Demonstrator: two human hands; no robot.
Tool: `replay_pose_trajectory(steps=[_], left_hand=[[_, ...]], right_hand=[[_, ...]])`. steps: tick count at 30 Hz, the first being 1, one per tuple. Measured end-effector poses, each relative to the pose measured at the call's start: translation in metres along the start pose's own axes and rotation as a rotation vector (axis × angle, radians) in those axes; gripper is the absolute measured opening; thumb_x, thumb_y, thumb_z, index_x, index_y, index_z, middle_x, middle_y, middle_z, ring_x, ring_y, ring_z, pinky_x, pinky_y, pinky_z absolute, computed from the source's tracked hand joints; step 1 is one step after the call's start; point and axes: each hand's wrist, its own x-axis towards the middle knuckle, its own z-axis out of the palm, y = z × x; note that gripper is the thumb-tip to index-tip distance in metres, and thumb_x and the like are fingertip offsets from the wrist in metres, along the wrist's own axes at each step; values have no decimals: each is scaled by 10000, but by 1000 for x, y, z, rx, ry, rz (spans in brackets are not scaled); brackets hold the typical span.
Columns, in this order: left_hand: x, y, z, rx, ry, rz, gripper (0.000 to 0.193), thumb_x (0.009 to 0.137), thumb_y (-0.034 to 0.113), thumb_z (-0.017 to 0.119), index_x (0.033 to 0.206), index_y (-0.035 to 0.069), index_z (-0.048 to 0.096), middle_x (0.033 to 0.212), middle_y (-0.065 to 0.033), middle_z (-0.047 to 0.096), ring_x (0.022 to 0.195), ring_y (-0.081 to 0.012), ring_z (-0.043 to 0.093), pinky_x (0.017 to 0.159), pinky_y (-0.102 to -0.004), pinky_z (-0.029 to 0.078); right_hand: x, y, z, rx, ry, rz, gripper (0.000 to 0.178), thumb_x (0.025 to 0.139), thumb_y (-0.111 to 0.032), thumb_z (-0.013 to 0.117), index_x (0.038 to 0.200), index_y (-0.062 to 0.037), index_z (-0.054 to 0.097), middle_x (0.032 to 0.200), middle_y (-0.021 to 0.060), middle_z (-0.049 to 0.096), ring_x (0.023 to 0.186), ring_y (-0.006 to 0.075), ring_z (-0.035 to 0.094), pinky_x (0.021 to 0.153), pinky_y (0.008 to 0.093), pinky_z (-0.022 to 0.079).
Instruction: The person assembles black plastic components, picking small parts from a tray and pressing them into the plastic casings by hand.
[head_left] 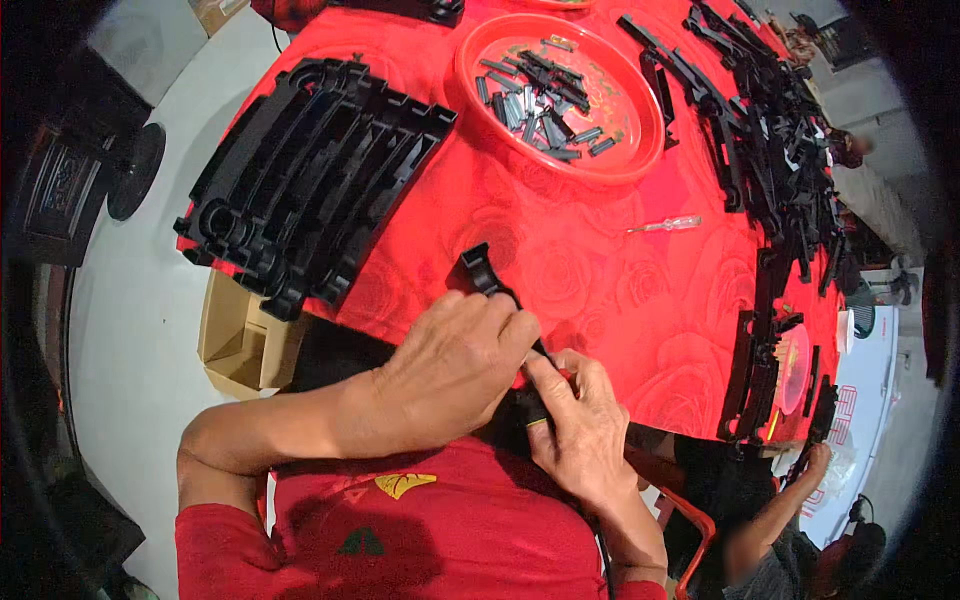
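My left hand point(465, 345) is closed round a long black plastic part point(480, 268), whose curved, notched end sticks out past the knuckles over the red cloth. Close beside it, my right hand point(585, 425) is closed too, its thumb near the lower end of that part. Under the right thumb shows a dark object point(533, 408) with a thin yellow line. A bit of red shows by the fingers; the rest is hidden, so I cannot tell what it is. Both hands are in front of my body at the table's near edge.
A stack of black plastic parts point(310, 180) lies left on the red-covered table point(560, 260). A red tray point(462, 85) holds small dark pieces. A clear-handled screwdriver point(680, 223) lies to the right, before heaped black parts point(790, 150). Below left stands a cardboard box point(225, 335); another person's hand point(818, 460) works at right.
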Motion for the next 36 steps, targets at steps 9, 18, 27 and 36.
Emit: replay_pose_trajectory(steps=[9,18,27,36], left_hand=[[-1,14,0,-215,-60,-197,166,936,65,620,1067,-4,547,984,-219,561,894,-420,622,746,-513,528],[4,6,3,-344,-63,-225,222,901,83,642,1055,-2,505,957,-243,534,735,-458,632,633,-539,536],[5,12,-5,-359,-107,-299,214,913,72,659,1084,12,547,997,-184,559,871,-393,642,706,-469,541],[4,16,-1,-255,-123,-298,238,894,81,691,1072,25,542,976,-168,562,797,-364,657,643,-448,548]], right_hand=[[-2,5,10,43,67,-22,603,696,-26,803,1282,-99,685,1201,171,605,990,349,628,795,418,552],[0,15,20,53,150,-84,550,689,-29,780,1226,-132,716,1202,157,615,934,324,632,684,406,557],[3,18,25,22,225,-153,525,664,-32,726,1180,-130,725,1108,125,632,833,300,609,592,398,531],[3,18,23,22,225,-156,514,646,-51,739,1155,-120,736,1102,131,634,819,284,607,590,382,530]])
